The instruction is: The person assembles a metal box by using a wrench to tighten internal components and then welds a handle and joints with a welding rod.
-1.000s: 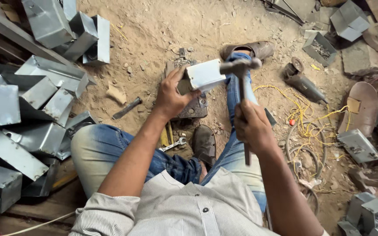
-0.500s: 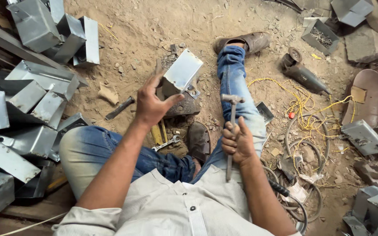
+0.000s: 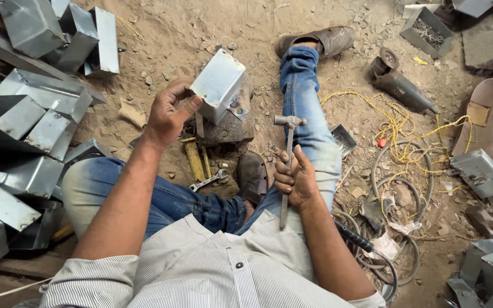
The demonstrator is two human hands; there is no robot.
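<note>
I sit on the dirt ground with my legs out. My left hand (image 3: 169, 114) holds a small grey sheet-metal box (image 3: 219, 83) lifted above a rusty iron block (image 3: 226, 128) between my legs. My right hand (image 3: 295, 179) grips the shaft of a slim metal hammer (image 3: 288, 149), its head pointing up and resting near my right knee. A wrench (image 3: 207, 181) lies on the ground beside my left shoe.
Several metal boxes (image 3: 29, 131) are piled at my left, and more (image 3: 489, 268) lie at lower right. An angle grinder (image 3: 397, 82), yellow cord (image 3: 397, 122), coiled cable (image 3: 397, 228) and a tray of small parts (image 3: 426, 31) lie at my right.
The hammer has come down from over the box to rest by my right knee. My left hand has lifted the box off the block and turned it.
</note>
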